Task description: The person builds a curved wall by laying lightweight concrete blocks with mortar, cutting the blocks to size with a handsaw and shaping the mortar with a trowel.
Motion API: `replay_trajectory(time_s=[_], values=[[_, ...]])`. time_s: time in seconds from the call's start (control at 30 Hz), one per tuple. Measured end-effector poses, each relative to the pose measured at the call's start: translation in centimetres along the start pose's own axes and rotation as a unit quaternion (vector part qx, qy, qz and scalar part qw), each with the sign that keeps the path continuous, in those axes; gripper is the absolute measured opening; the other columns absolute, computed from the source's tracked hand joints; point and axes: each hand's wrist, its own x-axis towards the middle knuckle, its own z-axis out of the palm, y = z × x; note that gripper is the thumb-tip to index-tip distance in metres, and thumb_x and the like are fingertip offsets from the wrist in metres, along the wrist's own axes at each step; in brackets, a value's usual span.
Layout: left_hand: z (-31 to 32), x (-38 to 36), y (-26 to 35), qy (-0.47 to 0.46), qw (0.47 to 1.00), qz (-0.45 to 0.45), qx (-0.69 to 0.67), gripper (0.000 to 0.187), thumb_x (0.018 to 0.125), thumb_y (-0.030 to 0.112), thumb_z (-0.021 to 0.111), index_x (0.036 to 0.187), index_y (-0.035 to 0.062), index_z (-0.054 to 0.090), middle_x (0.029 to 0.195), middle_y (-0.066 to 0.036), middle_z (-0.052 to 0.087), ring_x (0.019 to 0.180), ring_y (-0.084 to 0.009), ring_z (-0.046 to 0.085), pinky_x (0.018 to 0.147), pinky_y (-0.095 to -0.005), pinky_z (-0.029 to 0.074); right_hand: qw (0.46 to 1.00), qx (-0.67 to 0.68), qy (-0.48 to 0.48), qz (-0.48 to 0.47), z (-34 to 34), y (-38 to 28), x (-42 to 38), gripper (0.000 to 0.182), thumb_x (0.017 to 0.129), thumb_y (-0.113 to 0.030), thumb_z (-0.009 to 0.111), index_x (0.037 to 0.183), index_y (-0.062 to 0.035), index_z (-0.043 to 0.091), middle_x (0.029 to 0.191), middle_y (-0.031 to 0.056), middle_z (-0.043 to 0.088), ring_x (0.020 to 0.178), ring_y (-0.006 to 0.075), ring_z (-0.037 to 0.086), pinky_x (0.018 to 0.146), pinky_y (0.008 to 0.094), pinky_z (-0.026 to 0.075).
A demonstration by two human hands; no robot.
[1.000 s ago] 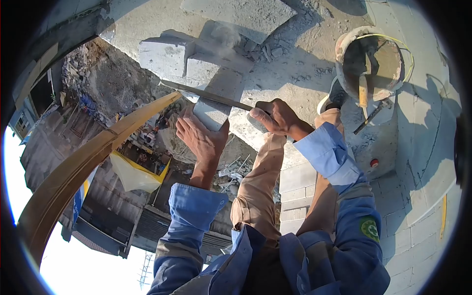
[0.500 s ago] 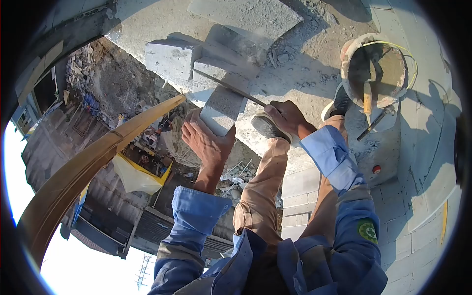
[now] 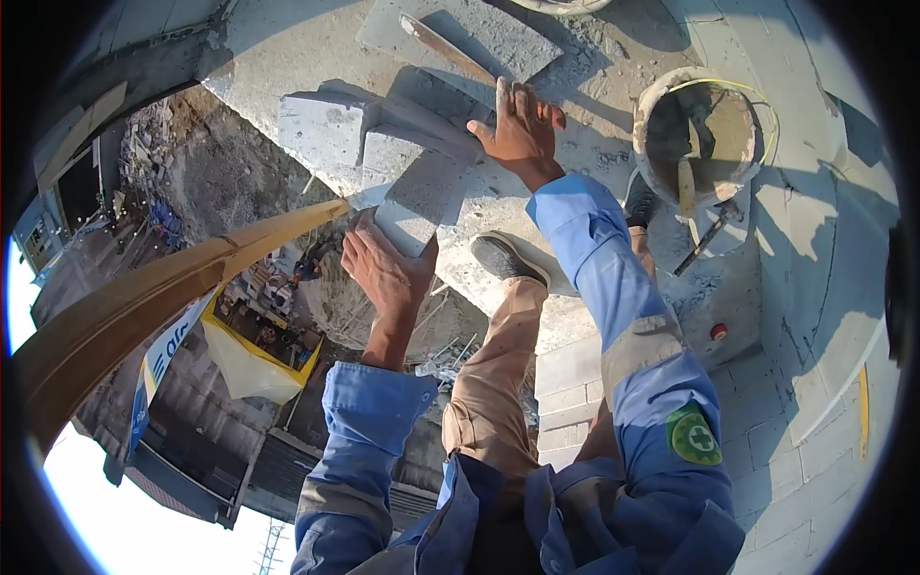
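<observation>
Bracing the grey block (image 3: 414, 225) with the left grip (image 3: 388, 266): thumb on one side, fingers on the other, pinching the near end. Good technique here, in my judgement: firm, even squeeze so it can't rock, fingertips low and clear of any tool edge, block well supported. The right grip (image 3: 525, 134) is spread wide, at the end of the long blade (image 3: 448, 48) showing against the slab (image 3: 529, 50); can't tell if touching. Block sits on the ledge (image 3: 311, 57), near end toward its edge; pale, flat-faced, squared, sunlit in front, shaded behind.
</observation>
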Motion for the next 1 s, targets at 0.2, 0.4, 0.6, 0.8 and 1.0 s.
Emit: replay_trajectory(time_s=[0.2,0.4,0.6,0.8,1.0], values=[[-0.9,0.2,-1.2,-0.043,0.998,0.013,-0.046,0.092,0.064,0.039,0.089,0.134,-0.0010,0.045,0.118,-0.022,0.056,0.113,-0.0408,0.055,0.095,-0.0520,0.044,0.956,0.198,-0.166,0.141,-5.5,5.0,-13.2,0.085,0.089,-0.060,0.064,0.143,0.0032,0.046,0.131,0.0312,0.057,0.119,0.0439,0.059,0.101,0.0470,0.048],[-9.0,-1.9,7.9,-0.296,0.777,-0.148,-0.535,0.086,0.066,0.031,0.088,0.134,-0.0016,0.046,0.122,-0.017,0.062,0.109,-0.0341,0.063,0.097,-0.0458,0.051,0.799,0.523,-0.238,0.179,-18.0,10.0,-22.5,0.119,0.073,-0.051,0.086,0.159,-0.0031,0.019,0.146,0.0279,0.045,0.140,0.0371,0.042,0.113,0.0448,0.038],[-0.5,-4.6,18.4,-0.499,0.398,-0.221,-0.737,0.081,0.076,0.040,0.081,0.139,-0.0012,0.051,0.138,-0.019,0.059,0.128,-0.0341,0.057,0.110,-0.0470,0.044,0.742,0.650,-0.071,0.147,-39.8,14.1,-21.4,0.103,0.069,-0.043,0.089,0.145,0.0057,0.039,0.131,0.0224,0.058,0.127,0.0328,0.055,0.103,0.0400,0.045],[0.7,2.0,42.2,-0.438,0.275,-0.152,-0.842,0.086,0.091,0.064,0.059,0.153,0.0105,0.033,0.153,-0.011,0.043,0.138,-0.0309,0.046,0.116,-0.0522,0.032,0.989,0.098,0.113,0.016,-49.2,20.4,-15.9,0.082,0.066,-0.034,0.086,0.127,0.0052,0.049,0.115,0.0246,0.063,0.100,0.0404,0.066,0.082,0.0449,0.055],[2.3,4.9,52.2,-0.397,0.284,-0.189,-0.852,0.083,0.095,0.067,0.049,0.154,0.0118,0.032,0.151,-0.010,0.044,0.137,-0.0340,0.044,0.114,-0.0557,0.032,0.994,0.025,0.075,0.076,-52.4,24.6,-10.1,0.081,0.064,-0.032,0.085,0.128,0.0032,0.050,0.115,0.0248,0.063,0.100,0.0427,0.067,0.081,0.0489,0.055]])
